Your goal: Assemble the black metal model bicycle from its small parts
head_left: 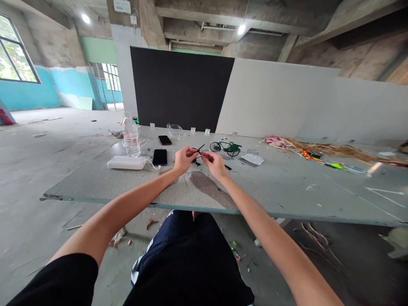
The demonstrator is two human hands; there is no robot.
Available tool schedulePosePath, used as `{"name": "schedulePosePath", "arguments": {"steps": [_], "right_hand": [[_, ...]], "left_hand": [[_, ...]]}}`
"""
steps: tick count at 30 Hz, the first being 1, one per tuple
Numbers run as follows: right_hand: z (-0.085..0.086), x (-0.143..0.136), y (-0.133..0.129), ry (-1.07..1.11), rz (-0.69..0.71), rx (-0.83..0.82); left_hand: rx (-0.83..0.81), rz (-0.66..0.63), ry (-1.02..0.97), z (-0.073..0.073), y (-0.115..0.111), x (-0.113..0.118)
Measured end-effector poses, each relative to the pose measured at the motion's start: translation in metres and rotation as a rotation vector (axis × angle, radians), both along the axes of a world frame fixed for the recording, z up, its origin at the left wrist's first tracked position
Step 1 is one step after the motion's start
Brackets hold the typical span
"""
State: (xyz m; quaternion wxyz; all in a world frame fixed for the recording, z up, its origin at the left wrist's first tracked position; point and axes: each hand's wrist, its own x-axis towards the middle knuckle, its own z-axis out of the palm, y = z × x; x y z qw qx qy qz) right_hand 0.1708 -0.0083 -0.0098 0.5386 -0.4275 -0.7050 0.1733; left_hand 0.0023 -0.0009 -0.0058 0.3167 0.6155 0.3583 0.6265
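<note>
Fingers (192,151) of the left hand (182,160) are pinching together on a small dark piece (200,148), thin and stick-like, and are gripping it close to its middle. The fingers (206,155) of the right hand (216,165) are closing at its lower end, their tips meeting it just beside the left fingertips. One slim end is sticking out above the fingertips, slanting up toward the right. The piece is hovering between the two hands, over the bench (178,187); what the fingertips are covering is too small to make out.

Small dark bits (197,162) are lying just below the fingertips, and a short dark strip (228,167) is lying beside the right hand. Beyond that hand, a green model bicycle (227,148) is standing upright, with a white paper slip (253,159) lying to its right.

To the left of the hands, a black phone (160,157) is lying flat, a white cable (149,162) running from it to a long white device (126,162). A clear bottle (131,138) is standing behind the device, and a second phone (165,140) is lying farther back, near crumpled clear plastic (175,131). Brown strips (331,151) are spreading across the far right side. A black panel (181,89) and a white panel (274,97) are rising behind everything.
</note>
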Motion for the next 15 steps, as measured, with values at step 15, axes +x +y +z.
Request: {"name": "schedulePosePath", "arguments": {"steps": [15], "right_hand": [[0.0000, -0.0013, -0.0023, -0.020, -0.018, 0.009]], "left_hand": [[-0.007, -0.014, -0.015, -0.0034, 0.0047, -0.0001]]}}
